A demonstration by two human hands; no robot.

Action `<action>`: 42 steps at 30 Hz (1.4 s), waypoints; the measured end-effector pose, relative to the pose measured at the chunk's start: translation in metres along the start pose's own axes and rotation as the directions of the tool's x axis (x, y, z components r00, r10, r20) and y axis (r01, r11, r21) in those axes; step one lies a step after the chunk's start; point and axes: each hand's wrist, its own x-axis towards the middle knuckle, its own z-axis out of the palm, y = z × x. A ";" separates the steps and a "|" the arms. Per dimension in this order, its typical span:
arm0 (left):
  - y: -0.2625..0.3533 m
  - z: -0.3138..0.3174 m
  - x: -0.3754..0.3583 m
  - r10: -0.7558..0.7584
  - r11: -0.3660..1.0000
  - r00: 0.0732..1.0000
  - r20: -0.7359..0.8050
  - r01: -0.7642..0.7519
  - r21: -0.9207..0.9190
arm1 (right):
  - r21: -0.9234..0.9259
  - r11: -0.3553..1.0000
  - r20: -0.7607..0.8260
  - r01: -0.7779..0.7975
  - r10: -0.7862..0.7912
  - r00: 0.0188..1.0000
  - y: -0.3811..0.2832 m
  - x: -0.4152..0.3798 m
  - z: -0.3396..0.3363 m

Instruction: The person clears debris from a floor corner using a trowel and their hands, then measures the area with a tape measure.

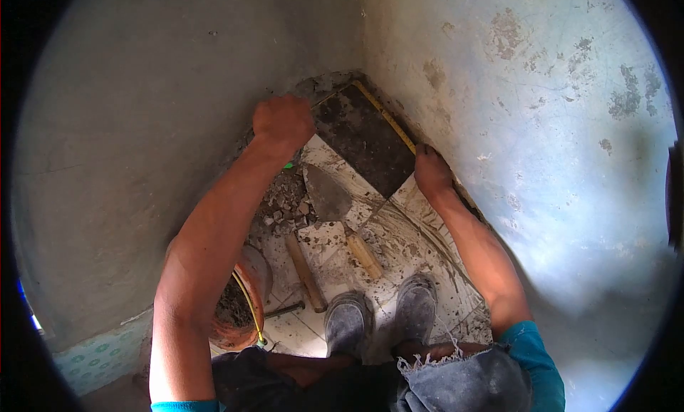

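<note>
My left hand (283, 121) is closed in a fist over the left edge of a dark tile (367, 137) in the corner; what it holds, if anything, is hidden. A yellow measuring tape (386, 117) stretches along the tile's right edge, beside the wall. Its near end meets my right hand (432, 171), whose fingers are closed on it. Between my arms, a trowel (328, 194) lies on a dirty white tile, its blade flat and its wooden handle (364, 256) pointing toward my feet.
Rubble (285, 202) lies left of the trowel. A hammer (306, 273) rests on the mud-smeared floor tiles. An orange bucket (265, 298) with dark material stands beside my left forearm. Walls rise on both sides, and my boots (347, 323) are at the bottom centre.
</note>
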 end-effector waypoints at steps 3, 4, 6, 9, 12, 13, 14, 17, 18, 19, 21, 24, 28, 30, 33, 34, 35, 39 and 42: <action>0.001 -0.002 0.000 -0.022 1.000 1.000 0.015 0.021 0.007 | 0.025 0.999 0.018 -0.025 0.025 1.000 -0.002 0.000 -0.003; 0.001 -0.002 0.000 -0.011 1.000 0.999 0.036 0.011 0.011 | 0.025 0.999 0.017 -0.025 0.024 1.000 -0.002 0.000 -0.002; 0.001 -0.002 0.000 -0.001 1.000 0.998 0.058 0.000 0.015 | -0.026 1.000 -0.017 -0.006 0.005 1.000 -0.002 -0.001 -0.002; 0.002 -0.005 -0.002 -0.007 1.000 1.000 0.025 0.007 0.010 | -0.010 1.000 -0.003 -0.004 0.004 1.000 -0.004 -0.002 -0.006; 0.003 -0.010 -0.002 -0.018 1.000 0.995 0.102 0.017 0.007 | -0.024 1.000 0.016 -0.007 0.007 1.000 -0.003 0.000 -0.005; 0.001 -0.007 -0.001 0.001 1.000 0.996 0.084 -0.001 0.000 | -0.024 1.000 0.016 -0.007 0.007 1.000 -0.003 0.000 -0.005; 0.000 -0.005 0.000 0.020 1.000 0.998 0.066 -0.019 -0.008 | -0.007 1.000 0.030 -0.021 0.022 0.999 -0.003 0.000 -0.006; 0.000 0.002 0.000 -0.001 1.000 1.000 -0.020 0.001 -0.016 | 0.017 0.999 0.032 -0.029 0.028 0.999 -0.003 -0.001 -0.006; -0.001 0.002 0.000 -0.001 1.000 1.000 -0.021 0.000 -0.016 | 0.024 0.999 0.020 -0.022 0.021 1.000 -0.003 -0.001 -0.005; -0.002 0.001 0.001 0.005 1.000 1.000 0.004 -0.005 -0.024 | 0.023 0.999 0.019 -0.023 0.022 1.000 -0.003 -0.001 -0.005; -0.005 -0.002 0.000 0.010 1.000 1.000 0.028 -0.010 -0.030 | 0.037 0.998 0.041 -0.060 0.058 0.997 -0.005 -0.001 -0.008; -0.017 -0.011 -0.011 0.009 0.999 0.997 0.071 -0.007 -0.038 | 0.081 0.995 -0.010 -0.056 0.057 0.998 -0.002 -0.007 -0.007; -0.066 -0.010 -0.060 0.031 0.998 0.995 -0.094 -0.037 -0.060 | 0.065 0.991 -0.274 0.114 -0.092 0.957 0.008 -0.034 -0.010; -0.096 -0.023 -0.100 0.079 0.992 0.996 -0.043 -0.083 -0.094 | 0.343 0.934 -0.182 0.104 -0.042 0.982 0.001 -0.061 -0.041; -0.143 -0.046 -0.156 0.103 0.968 0.962 0.254 -0.038 -0.248 | 0.642 0.766 0.040 -0.017 -0.011 0.999 0.007 -0.089 -0.058; -0.152 -0.054 -0.172 0.060 0.937 0.920 0.388 0.082 -0.339 | 0.645 0.764 0.037 -0.008 -0.021 0.999 0.008 -0.093 -0.053; -0.160 -0.055 -0.185 0.050 0.938 0.920 0.388 0.091 -0.336 | 0.827 0.543 0.140 -0.146 0.053 0.989 0.009 -0.095 -0.043; -0.193 -0.037 -0.224 -0.020 0.850 0.812 0.583 0.321 -0.417 | 0.869 -0.188 0.483 -0.458 0.113 0.869 -0.006 -0.067 -0.036; -0.207 0.000 -0.239 -0.004 0.791 0.791 0.611 0.376 -0.482 | 0.811 -0.372 0.543 -0.452 0.190 0.818 -0.027 -0.029 -0.027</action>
